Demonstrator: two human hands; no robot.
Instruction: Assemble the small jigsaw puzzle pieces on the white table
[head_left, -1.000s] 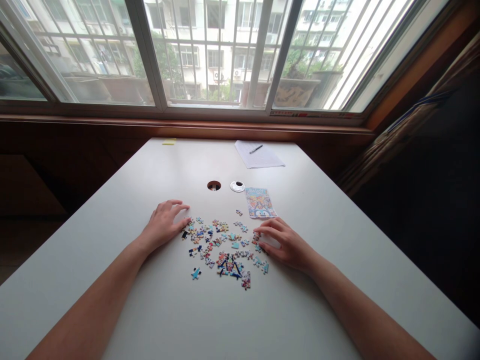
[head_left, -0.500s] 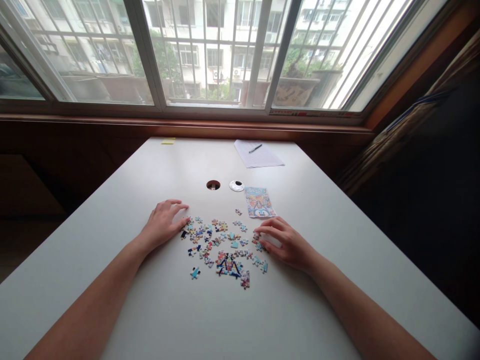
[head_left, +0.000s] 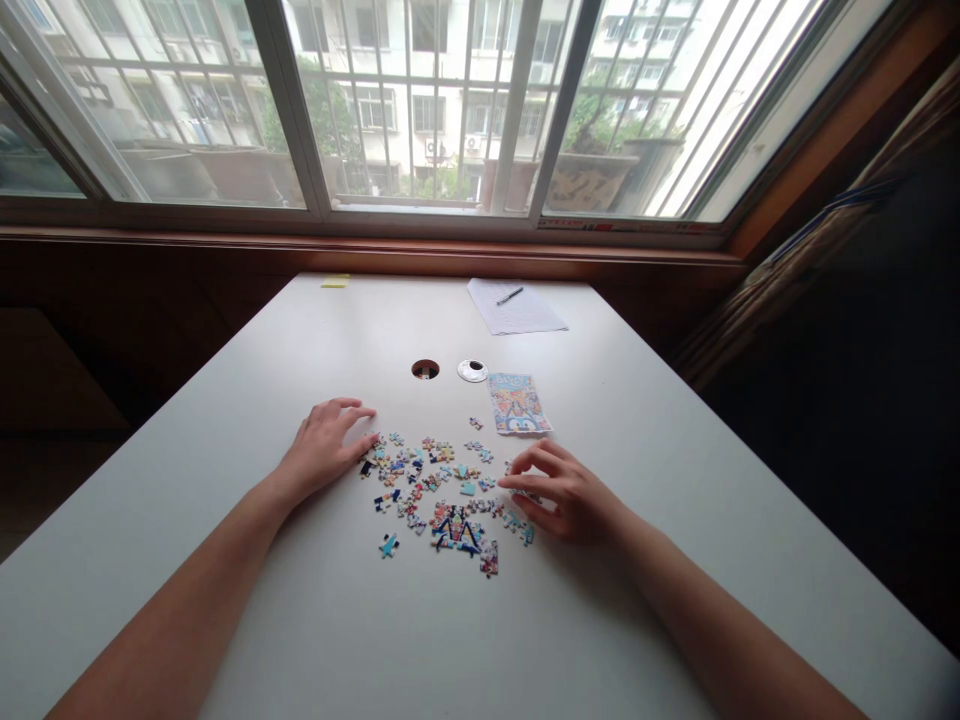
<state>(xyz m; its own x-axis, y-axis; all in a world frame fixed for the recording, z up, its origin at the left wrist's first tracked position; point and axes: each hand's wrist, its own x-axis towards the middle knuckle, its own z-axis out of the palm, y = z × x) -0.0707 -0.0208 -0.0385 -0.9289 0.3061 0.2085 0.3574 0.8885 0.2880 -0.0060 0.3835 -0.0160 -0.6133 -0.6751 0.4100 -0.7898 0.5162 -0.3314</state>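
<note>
Loose jigsaw puzzle pieces (head_left: pixel 435 483) lie spread over the middle of the white table. Several pieces are joined into a small section (head_left: pixel 455 532) with dark blue lines, at the near side of the spread. My left hand (head_left: pixel 328 440) rests at the left edge of the pieces, fingers apart, its thumb beside the outermost ones. At the right edge, my right hand (head_left: pixel 559 487) hovers over a few pieces with its fingers curved and apart; it partly hides them. A printed picture sheet (head_left: pixel 519 404) lies just beyond my right hand.
A round hole (head_left: pixel 425 370) and its silver cover (head_left: pixel 472 371) are farther back on the table (head_left: pixel 360 630). Paper sheets (head_left: pixel 517 312) with a pen (head_left: pixel 510 296) lie near the far edge, and yellow sticky notes (head_left: pixel 335 281) at the far left. Behind stands a barred window.
My right hand has shifted slightly left and toward me, and its fingers now reach over the pieces at the right edge. My left hand has stayed in place.
</note>
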